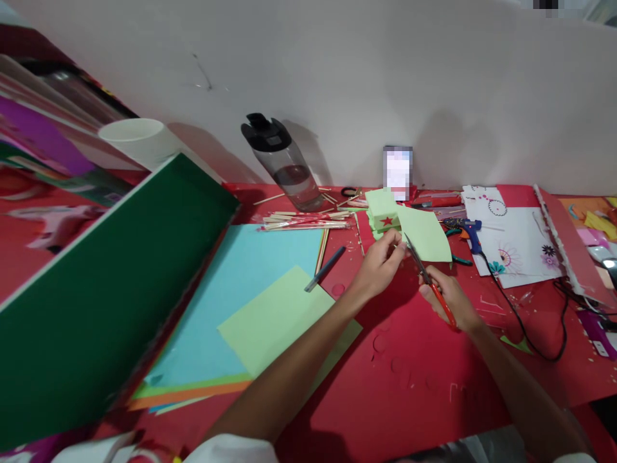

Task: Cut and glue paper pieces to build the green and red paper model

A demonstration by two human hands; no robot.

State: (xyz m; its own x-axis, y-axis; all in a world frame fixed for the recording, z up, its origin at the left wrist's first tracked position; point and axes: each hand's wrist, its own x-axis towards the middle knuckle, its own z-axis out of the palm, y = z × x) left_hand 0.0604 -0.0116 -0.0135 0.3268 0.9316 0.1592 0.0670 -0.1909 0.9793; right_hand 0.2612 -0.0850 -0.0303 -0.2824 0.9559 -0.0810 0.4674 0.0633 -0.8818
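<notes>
My right hand (pixel 448 296) grips red-handled scissors (pixel 431 283), whose blades point up and left. My left hand (pixel 383 260) is pinched closed beside the blade tips; what lies between its fingertips is too small to make out. Just behind both hands a pale green sheet of paper (pixel 427 235) lies slightly curved. Left of that sheet stands a small pale green folded paper piece (pixel 383 209) with a red star on its front.
A tilted water bottle (pixel 294 180) and thin wooden sticks (pixel 303 220) are near the wall. Coloured sheets (pixel 212 308) and a pen (pixel 325 269) lie left, beside a green board (pixel 120 289). Right are a blue glue gun (pixel 472 235), its black cord, and a flower-decorated white sheet (pixel 520 244).
</notes>
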